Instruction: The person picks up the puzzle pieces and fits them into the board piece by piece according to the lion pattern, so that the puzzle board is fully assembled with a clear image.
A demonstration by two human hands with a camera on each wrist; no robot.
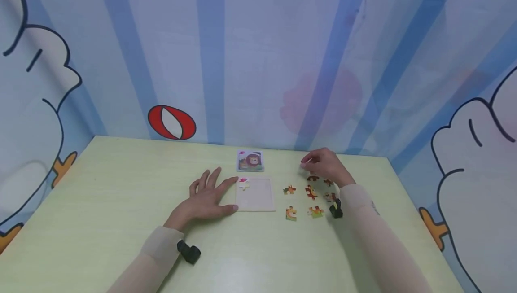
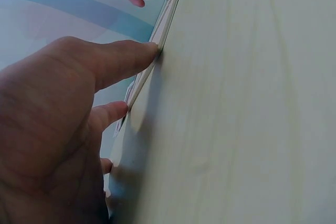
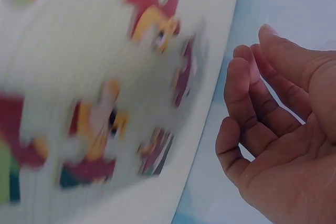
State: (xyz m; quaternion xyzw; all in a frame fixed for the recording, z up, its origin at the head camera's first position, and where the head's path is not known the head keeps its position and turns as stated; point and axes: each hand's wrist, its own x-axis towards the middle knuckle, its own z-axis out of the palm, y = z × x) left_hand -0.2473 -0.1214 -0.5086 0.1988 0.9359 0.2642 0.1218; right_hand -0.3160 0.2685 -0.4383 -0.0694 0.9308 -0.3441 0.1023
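Observation:
My left hand (image 1: pixel 207 201) lies spread at the left side of a square puzzle tray (image 1: pixel 258 199), with thumb and index fingertips right at its edge; the left wrist view shows the fingertips (image 2: pixel 149 51) against that edge. One pink-and-white puzzle piece (image 1: pixel 243 181) sits in the tray's upper left corner. My right hand (image 1: pixel 328 167) is raised above the far end of the loose pieces and pinches a small pale puzzle piece (image 1: pixel 302 166), mostly hidden by the fingers. Loose puzzle pieces (image 1: pixel 311 192) in red, orange and green lie right of the tray.
Behind the tray lies a square lion picture (image 1: pixel 250 162). The pale table (image 1: pixel 121 194) ends at a blue striped cloth backdrop (image 1: pixel 258 59). Black wrist-worn devices (image 1: pixel 189 252) are on both sleeves.

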